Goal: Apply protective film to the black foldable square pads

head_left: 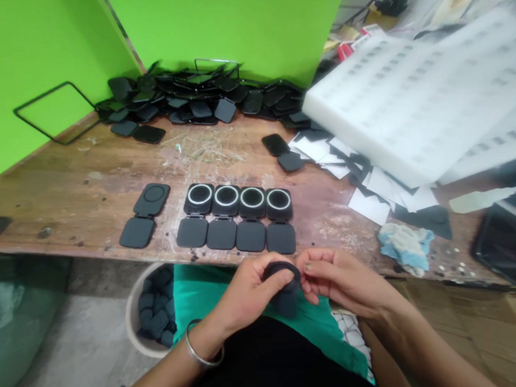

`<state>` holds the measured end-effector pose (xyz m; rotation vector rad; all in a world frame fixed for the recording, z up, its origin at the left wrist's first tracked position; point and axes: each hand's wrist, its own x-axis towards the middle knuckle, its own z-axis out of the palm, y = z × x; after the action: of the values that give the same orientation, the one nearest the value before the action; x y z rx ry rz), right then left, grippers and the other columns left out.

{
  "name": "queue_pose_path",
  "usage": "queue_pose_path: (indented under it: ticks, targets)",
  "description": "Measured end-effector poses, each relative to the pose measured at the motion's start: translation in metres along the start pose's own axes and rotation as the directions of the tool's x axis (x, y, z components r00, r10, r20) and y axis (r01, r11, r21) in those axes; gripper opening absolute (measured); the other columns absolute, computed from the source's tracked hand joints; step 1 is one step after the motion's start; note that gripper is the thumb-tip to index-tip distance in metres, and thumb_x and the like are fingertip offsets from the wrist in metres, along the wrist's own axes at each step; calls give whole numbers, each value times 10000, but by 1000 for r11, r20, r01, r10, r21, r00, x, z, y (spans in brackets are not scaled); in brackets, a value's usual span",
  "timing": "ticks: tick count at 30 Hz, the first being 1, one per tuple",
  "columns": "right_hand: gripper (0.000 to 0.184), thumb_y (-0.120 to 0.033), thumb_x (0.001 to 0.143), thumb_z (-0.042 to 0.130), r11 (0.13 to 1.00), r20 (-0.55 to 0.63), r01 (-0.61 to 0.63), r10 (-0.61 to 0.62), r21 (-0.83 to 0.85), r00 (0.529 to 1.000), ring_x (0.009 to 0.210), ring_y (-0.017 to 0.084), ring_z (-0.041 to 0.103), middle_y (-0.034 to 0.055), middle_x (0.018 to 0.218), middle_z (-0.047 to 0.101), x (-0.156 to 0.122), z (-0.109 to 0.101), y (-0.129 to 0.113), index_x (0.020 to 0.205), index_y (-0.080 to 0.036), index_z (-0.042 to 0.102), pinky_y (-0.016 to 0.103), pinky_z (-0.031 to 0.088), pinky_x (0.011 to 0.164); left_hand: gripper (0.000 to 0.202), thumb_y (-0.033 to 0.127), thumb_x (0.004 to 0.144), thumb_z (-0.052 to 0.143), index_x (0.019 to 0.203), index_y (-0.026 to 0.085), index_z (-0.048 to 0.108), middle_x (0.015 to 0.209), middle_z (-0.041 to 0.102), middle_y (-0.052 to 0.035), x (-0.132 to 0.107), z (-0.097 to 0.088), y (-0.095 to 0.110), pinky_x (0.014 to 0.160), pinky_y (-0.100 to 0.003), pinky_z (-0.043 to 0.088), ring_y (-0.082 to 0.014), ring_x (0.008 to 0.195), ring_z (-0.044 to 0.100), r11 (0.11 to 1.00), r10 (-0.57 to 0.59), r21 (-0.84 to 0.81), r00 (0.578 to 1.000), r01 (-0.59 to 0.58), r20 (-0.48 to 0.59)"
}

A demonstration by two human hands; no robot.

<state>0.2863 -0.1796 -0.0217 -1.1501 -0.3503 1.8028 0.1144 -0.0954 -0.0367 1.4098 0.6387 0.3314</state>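
**Dark hinged case held over your lap at the surface's edge**

Your left hand (249, 288) and right hand (339, 277) meet just below the near edge of the wooden surface (79, 192), both grasping one small dark hinged case (285, 285). Your left fingers wrap its round upper half from the left; your right fingertips pinch its right edge. The case hangs above your green garment (195, 297), off the surface. Just beyond your hands, a row of four opened cases (237, 220) with pale rings lies flat, a fifth open case (145, 215) to their left. A heap of dark cases (194, 99) sits against the green wall. A white bucket (136, 327) of dark parts stands on the floor by your left wrist.
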Motion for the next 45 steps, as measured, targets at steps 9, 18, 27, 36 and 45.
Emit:
queue_pose_path:
  ticks: [9, 18, 27, 36, 45]
  targets:
    - [130, -246, 702, 750, 924, -43, -9, -7, -382, 999, 529, 89, 590, -15, 596, 649, -6, 1, -13, 727, -149, 668, 213, 440, 555, 164, 262, 931, 557, 919, 177, 696, 838, 705, -14, -6, -4, 5, 717, -223, 442, -137, 744, 606, 968, 74, 233, 994, -92, 83]
    - [37, -147, 650, 650, 887, -30, -7, -8, -461, 1000, 528, 98, 589, -31, 569, 625, -9, 5, -17, 662, -175, 628, 215, 460, 549, 180, 273, 959, 535, 942, 191, 694, 854, 721, -8, -6, -5, 8, 752, -224, 446, -131, 736, 620, 932, 99, 331, 983, -147, 157]
    - [49, -125, 631, 582, 844, -46, 30, -65, -535, 997, 482, 64, 425, -55, 510, 522, -9, 5, -6, 630, -171, 600, 185, 290, 468, 153, 251, 952, 543, 937, 191, 683, 858, 720, 2, -7, -2, 5, 745, -213, 434, -129, 754, 632, 920, 95, 360, 980, -153, 173]
    - [57, -209, 719, 684, 900, -72, 19, -56, -436, 996, 552, 106, 598, -13, 582, 649, -10, -1, -2, 704, -162, 655, 221, 451, 578, 160, 269, 962, 537, 942, 192, 675, 887, 716, 9, -5, -4, 2, 755, -199, 430, -119, 790, 627, 944, 73, 308, 984, -120, 159]
    - [302, -414, 741, 802, 971, 42, 1, 9, -237, 999, 547, 123, 656, 25, 609, 696, -5, -11, 4, 757, -136, 686, 230, 486, 583, 153, 257, 955, 545, 937, 185, 679, 895, 708, 11, -6, -6, 0, 755, -193, 430, -109, 791, 614, 967, 58, 234, 983, -99, 174]
